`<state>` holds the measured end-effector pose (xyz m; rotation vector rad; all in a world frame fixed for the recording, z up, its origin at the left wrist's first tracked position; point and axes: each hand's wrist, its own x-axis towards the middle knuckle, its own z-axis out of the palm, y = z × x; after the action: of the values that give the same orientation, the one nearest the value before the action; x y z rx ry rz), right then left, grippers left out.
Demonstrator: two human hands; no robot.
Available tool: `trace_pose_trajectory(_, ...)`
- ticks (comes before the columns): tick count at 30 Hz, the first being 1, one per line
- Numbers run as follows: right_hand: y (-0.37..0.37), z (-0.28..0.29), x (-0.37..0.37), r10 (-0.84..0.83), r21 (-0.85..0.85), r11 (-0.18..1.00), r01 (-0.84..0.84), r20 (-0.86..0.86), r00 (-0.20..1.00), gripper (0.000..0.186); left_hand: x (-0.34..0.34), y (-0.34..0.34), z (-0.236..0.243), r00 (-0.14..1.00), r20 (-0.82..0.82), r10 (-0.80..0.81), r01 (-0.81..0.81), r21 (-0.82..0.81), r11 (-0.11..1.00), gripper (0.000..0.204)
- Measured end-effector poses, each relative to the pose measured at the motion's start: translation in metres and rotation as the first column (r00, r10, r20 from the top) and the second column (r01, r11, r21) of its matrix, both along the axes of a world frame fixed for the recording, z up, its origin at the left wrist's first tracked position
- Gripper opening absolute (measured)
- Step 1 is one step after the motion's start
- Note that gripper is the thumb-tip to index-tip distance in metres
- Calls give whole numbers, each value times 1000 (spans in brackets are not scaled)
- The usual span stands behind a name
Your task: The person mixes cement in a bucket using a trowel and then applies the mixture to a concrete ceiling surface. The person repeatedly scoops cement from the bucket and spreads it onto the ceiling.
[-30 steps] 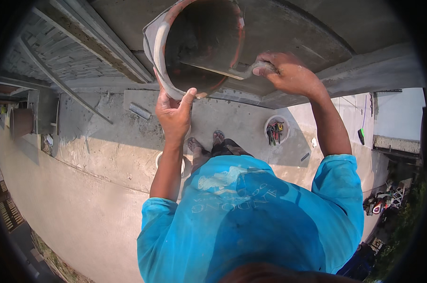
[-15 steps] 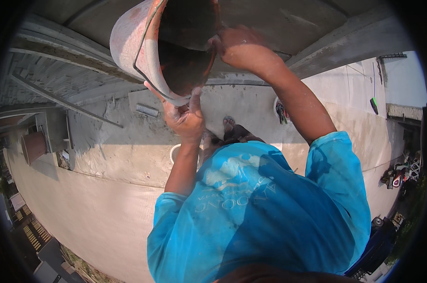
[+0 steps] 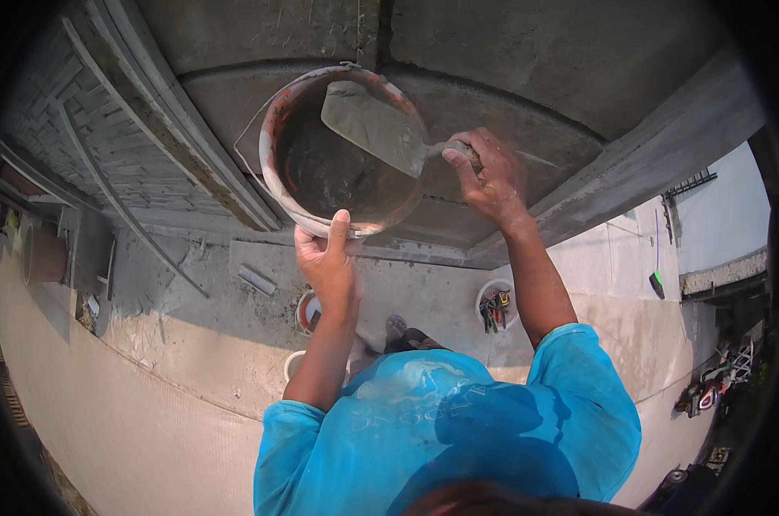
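Note:
A round bucket (image 3: 273,176), smeared with grey mortar and reddish inside, is held up overhead. My left hand (image 3: 327,262) grips its near rim, thumb on the edge. My right hand (image 3: 486,178) is closed on the handle of a trowel (image 3: 374,127), whose flat blade, coated in grey mortar, lies across the bucket's mouth. Behind the bucket is a grey plastered surface (image 3: 527,77) with a curved edge. My blue shirt (image 3: 441,430) fills the lower middle.
Far below lies a concrete ledge (image 3: 183,335) with a small white tub of tools (image 3: 495,307), another small pot (image 3: 307,311) and a short bar (image 3: 257,279). A louvred panel (image 3: 105,155) runs on the left. A green-headed broom (image 3: 657,277) leans on the right.
The bucket has tipped so its open mouth faces me. My right hand has shifted rightward, and the trowel blade now lies across the bucket's opening. My left hand has stayed on the rim.

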<state>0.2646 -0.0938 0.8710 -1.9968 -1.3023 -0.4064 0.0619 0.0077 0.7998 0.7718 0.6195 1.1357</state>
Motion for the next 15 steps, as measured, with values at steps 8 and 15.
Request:
trace_pose_trajectory(8,19,62,48,810,592,532,-606,-145,569,34,-24,11,-14,998,-38,-50,50,2,999,33)
trace_pose_trajectory(15,100,67,98,646,588,760,-277,-637,419,29,-34,3,-5,995,-96,-36,33,-39,999,27)
